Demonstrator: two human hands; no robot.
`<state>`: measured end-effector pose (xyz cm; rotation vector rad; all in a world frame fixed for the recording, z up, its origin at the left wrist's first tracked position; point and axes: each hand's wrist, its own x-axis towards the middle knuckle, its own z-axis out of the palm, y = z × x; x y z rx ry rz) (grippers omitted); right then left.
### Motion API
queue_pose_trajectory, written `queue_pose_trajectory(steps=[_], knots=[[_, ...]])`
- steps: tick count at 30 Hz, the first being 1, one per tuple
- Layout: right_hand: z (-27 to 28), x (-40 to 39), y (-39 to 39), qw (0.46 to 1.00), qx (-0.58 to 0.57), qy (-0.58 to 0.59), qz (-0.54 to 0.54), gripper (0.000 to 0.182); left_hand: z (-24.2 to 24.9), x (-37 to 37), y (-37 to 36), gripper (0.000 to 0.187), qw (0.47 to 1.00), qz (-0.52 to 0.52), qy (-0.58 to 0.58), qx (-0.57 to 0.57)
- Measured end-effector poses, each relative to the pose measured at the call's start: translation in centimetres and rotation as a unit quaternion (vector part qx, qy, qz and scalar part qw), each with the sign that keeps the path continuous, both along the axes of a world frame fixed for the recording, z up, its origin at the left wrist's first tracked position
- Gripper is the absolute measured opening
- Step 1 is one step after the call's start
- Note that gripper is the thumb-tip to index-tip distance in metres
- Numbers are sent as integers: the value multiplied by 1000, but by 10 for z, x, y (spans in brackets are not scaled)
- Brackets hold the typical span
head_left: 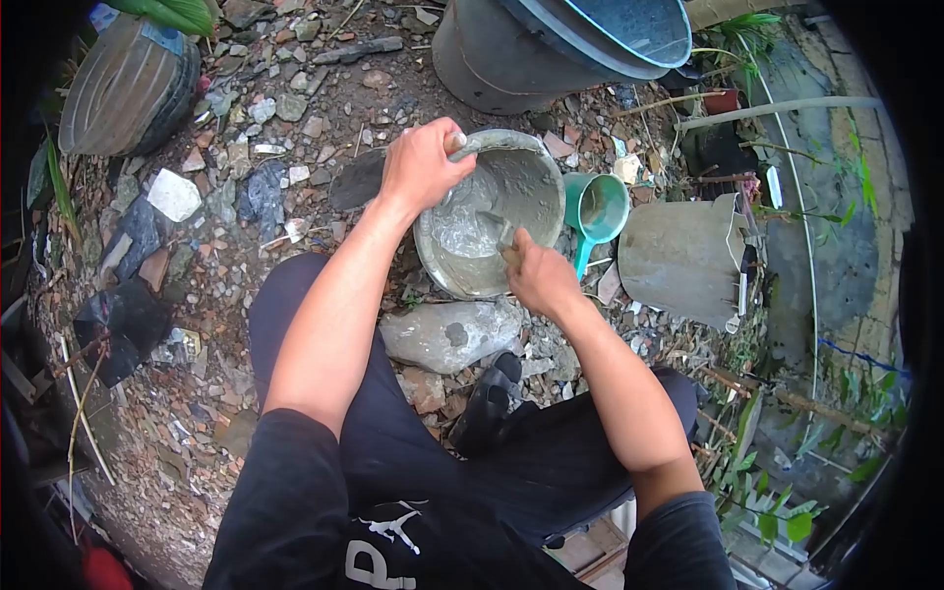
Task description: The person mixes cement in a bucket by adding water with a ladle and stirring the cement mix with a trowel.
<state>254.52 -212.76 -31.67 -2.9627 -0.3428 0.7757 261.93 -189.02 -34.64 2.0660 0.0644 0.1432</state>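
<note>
A round bucket (551,182) with wet grey cement (472,221) inside stands on the rubble in front of my knees. My left hand (423,165) is closed round a short wooden handle at the bucket's upper left rim; what the handle belongs to is mostly hidden. At the lower right of the bucket, my right hand (544,280) grips the handle of a small trowel (500,231), whose blade reaches into the cement. Touching or close to the bucket's right side is a green dipper (602,208) with its handle pointing down.
Behind the bucket stands a large black tub (492,64). A cracked grey pot (678,258) lies at the right, and a ribbed container (128,93) is at the upper left. A big stone (447,336) sits before the bucket. Thin branches cross the right side.
</note>
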Motion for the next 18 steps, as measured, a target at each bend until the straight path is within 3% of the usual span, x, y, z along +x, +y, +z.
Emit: queue_pose_trajectory(steps=[3,6,12,18], knots=[[19,11,12,999,-28,-14,-3,41,-1,-1,0,32,1000,-1,-5,-2],[-6,8,-1,996,-35,-74,-18,35,-4,-3,-1,32,1000,1,-27,2],[2,8,-1,999,14,-33,-10,32,-10,-2,1,32,999,3,-52,-12],[-17,11,1,998,-21,-42,-38,35,-12,-2,0,32,999,-13,-31,8]])
